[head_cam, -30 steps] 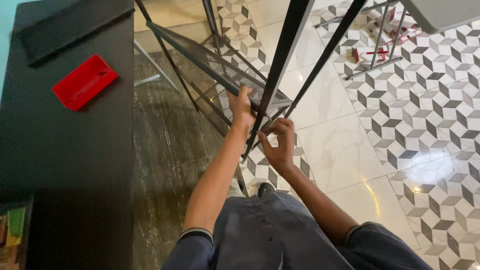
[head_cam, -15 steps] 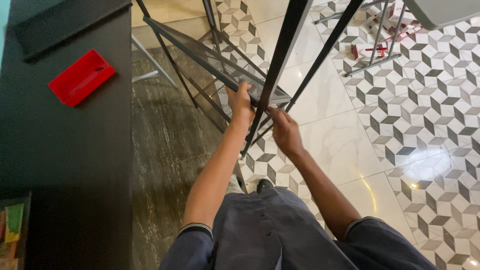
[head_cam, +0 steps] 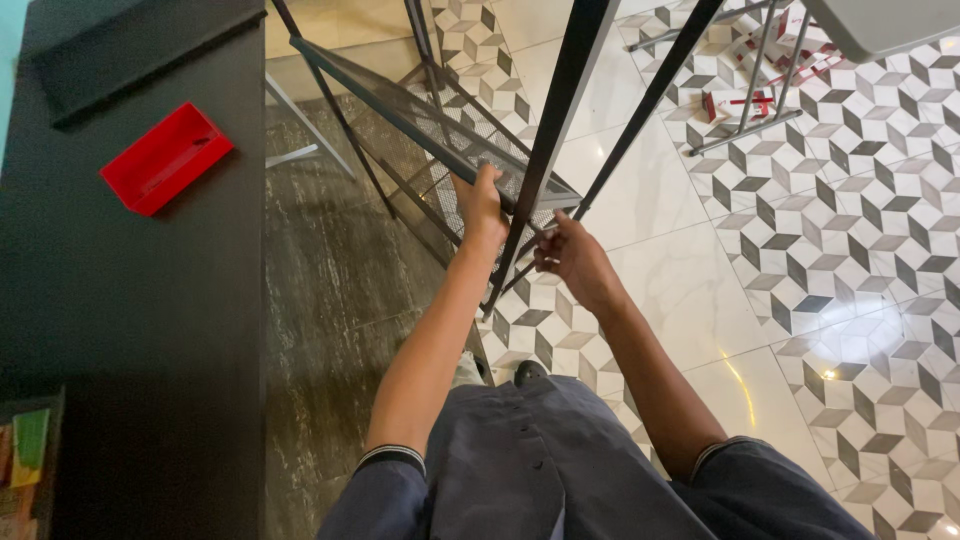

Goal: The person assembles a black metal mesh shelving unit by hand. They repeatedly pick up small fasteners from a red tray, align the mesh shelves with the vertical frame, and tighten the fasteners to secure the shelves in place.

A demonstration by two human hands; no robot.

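At the bottom of the frame sit the person's dark blue-grey buttoned garment and two bare forearms reaching up toward the middle, with a dark shoe tip (head_cam: 530,372) showing on the floor between them. The left hand (head_cam: 482,208), just left of centre, is closed around the front edge of the mesh shelf (head_cam: 440,125), fingers curled over its rim. The right hand (head_cam: 572,258), just right of centre and slightly lower, is held narrow, its fingertips pinched together at the spot where the shelf's near corner meets the black upright post (head_cam: 560,120); whether anything small sits between those fingertips cannot be told. The shelf is a thin panel of dark perforated metal with a solid folded rim, slanting from the hands up toward the upper left of the frame, and a second mesh level shows below it through the holes. It belongs to a black metal rack whose slim posts and a diagonal brace (head_cam: 650,105) cross the upper middle of the frame, the post passing between the two hands. Under the rack the floor (head_cam: 760,240) is glossy white tile with a grey cube pattern on the right and dark marbled tile on the left. Along the left edge runs a black surface (head_cam: 130,330) carrying a red tray (head_cam: 166,160) at the upper left. Farther off, at the upper right, stand grey metal legs (head_cam: 760,70) with red and white pieces lying beside them.
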